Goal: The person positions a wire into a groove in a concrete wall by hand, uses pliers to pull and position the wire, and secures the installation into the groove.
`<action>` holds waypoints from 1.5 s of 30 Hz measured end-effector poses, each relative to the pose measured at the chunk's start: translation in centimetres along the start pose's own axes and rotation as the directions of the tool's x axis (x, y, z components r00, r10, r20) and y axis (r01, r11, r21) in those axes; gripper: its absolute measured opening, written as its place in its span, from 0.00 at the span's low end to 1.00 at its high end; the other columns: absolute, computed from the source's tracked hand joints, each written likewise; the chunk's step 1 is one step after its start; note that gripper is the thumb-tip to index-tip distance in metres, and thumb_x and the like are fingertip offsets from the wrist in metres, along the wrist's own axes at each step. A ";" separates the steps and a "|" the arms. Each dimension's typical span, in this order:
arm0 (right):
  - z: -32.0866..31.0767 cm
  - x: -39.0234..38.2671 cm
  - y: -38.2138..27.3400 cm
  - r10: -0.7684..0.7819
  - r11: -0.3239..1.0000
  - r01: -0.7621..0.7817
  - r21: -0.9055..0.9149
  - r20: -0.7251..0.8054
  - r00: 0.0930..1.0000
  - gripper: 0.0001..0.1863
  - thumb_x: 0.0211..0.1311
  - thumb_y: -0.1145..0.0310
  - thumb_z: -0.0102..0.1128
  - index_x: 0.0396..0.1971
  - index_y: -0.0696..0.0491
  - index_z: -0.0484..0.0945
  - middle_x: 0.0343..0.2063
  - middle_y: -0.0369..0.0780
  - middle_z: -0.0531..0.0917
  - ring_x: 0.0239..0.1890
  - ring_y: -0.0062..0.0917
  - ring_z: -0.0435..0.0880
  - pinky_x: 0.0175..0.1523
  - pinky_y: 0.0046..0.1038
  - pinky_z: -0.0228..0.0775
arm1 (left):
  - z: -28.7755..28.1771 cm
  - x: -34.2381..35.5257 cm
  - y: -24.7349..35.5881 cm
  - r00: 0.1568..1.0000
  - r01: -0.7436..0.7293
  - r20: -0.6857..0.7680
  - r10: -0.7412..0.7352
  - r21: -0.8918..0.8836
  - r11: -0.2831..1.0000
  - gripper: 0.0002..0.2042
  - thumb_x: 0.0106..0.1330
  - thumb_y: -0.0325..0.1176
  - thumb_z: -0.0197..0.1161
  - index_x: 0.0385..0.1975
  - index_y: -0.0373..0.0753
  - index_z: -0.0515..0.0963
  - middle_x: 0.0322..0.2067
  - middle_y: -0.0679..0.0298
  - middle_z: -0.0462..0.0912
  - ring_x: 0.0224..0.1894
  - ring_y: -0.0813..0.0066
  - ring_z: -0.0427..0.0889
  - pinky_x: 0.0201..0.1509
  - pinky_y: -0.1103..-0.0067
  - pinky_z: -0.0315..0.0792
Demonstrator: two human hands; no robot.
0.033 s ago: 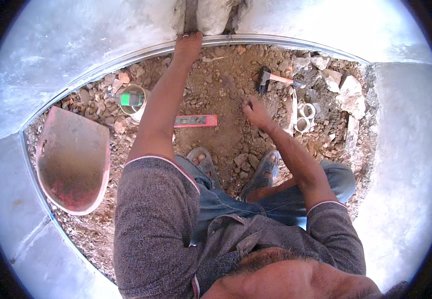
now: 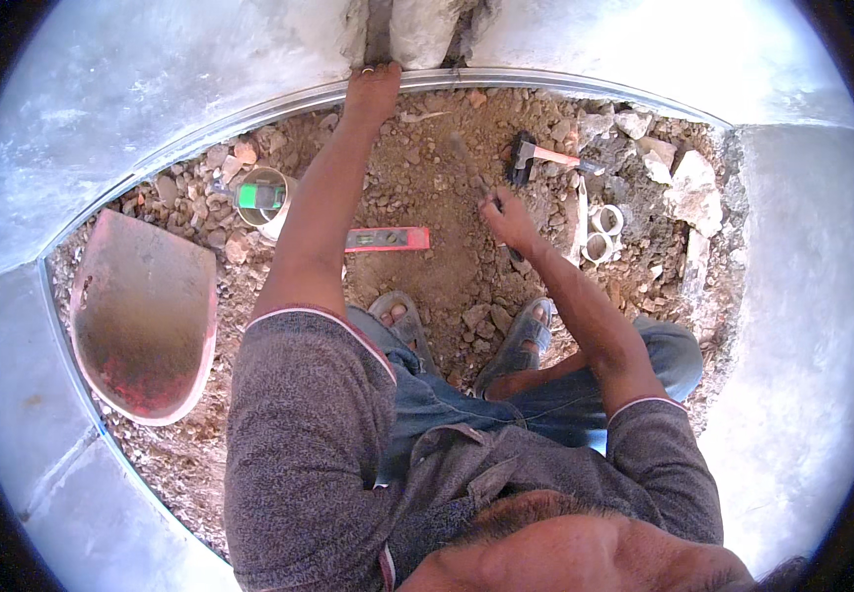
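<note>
My left hand [image 2: 376, 91] reaches to the foot of the far wall, over the metal strip [image 2: 437, 79] and just below a vertical groove [image 2: 377, 35]. Its fingers are bent and a ring shows on one; what they hold, if anything, is hidden. Nearer me and to the right, my right hand [image 2: 512, 221] is closed around a slim hand tool. Its narrow, dirt-coloured blade [image 2: 467, 163] points away toward the wall and is blurred, so its exact kind is unclear. A hammer [image 2: 545, 155] with an orange and black handle lies just beyond that hand.
A red spirit level [image 2: 388, 239] lies on the rubble between my arms. To the left stand a pale container [image 2: 274, 229] holding a green tape measure [image 2: 261, 196] and a large worn pan [image 2: 146, 316]. White pipe rings [image 2: 598, 247] and broken stones [image 2: 693, 192] lie right.
The tool's blade now shows ahead of my right hand, where it was hardly visible before. My left hand stays at the wall.
</note>
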State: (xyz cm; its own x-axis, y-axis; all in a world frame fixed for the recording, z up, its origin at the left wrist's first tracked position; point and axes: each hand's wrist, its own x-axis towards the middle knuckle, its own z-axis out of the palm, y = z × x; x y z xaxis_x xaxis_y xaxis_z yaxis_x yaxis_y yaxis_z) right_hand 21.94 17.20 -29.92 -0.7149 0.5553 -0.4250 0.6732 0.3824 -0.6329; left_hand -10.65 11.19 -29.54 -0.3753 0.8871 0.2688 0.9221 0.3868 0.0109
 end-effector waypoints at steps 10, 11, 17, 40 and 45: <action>-5.8 4.6 -4.0 -0.053 0.999 0.054 0.008 -0.109 0.993 0.21 0.57 0.57 0.57 0.42 0.59 0.74 0.31 0.51 0.79 0.36 0.41 0.80 0.38 0.39 0.75 | -0.8 0.2 0.7 0.993 0.087 0.078 -0.091 0.055 0.995 0.05 0.58 0.30 0.51 0.31 0.40 0.72 0.29 0.59 0.82 0.34 0.65 0.83 0.39 0.67 0.75; -6.4 4.3 -5.3 0.070 0.987 -0.066 0.143 -0.017 0.997 0.20 0.58 0.57 0.56 0.41 0.59 0.73 0.31 0.48 0.78 0.36 0.36 0.78 0.36 0.36 0.77 | -0.9 0.1 0.7 0.984 0.118 0.129 -0.124 0.055 0.991 0.05 0.59 0.30 0.50 0.31 0.40 0.73 0.31 0.59 0.82 0.37 0.65 0.83 0.42 0.67 0.74; -7.2 4.2 -6.7 0.092 0.938 -0.113 0.327 0.079 0.993 0.17 0.59 0.60 0.57 0.41 0.57 0.72 0.35 0.42 0.74 0.37 0.28 0.76 0.31 0.33 0.83 | -1.6 0.1 1.0 0.985 0.119 0.120 -0.124 0.042 0.992 0.06 0.59 0.30 0.49 0.32 0.40 0.73 0.32 0.59 0.82 0.36 0.64 0.83 0.43 0.67 0.73; -7.0 6.0 -6.5 -0.285 0.915 0.235 -0.329 -0.112 0.952 0.16 0.59 0.61 0.54 0.37 0.59 0.71 0.27 0.49 0.81 0.28 0.41 0.81 0.34 0.40 0.71 | -1.7 0.5 1.2 0.974 0.126 0.186 -0.128 0.024 0.992 0.08 0.60 0.30 0.49 0.35 0.38 0.73 0.35 0.57 0.81 0.40 0.63 0.82 0.46 0.66 0.72; -9.0 6.7 -7.4 0.022 0.847 -0.205 0.490 0.354 0.935 0.16 0.56 0.60 0.62 0.30 0.57 0.69 0.21 0.35 0.76 0.20 0.20 0.76 0.25 0.22 0.67 | -2.0 0.3 1.4 0.976 0.119 0.181 -0.124 0.039 0.992 0.08 0.61 0.29 0.48 0.35 0.38 0.74 0.35 0.57 0.81 0.41 0.63 0.81 0.46 0.67 0.72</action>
State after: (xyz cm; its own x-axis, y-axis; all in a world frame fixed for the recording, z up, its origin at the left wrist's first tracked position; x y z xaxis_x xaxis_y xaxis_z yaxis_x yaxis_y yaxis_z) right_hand 13.86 24.71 -22.21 -0.7206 0.2659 -0.6403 0.6246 -0.1520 -0.7660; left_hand -9.33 11.47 -27.48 -0.4975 0.8631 0.0869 0.8666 0.4990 0.0052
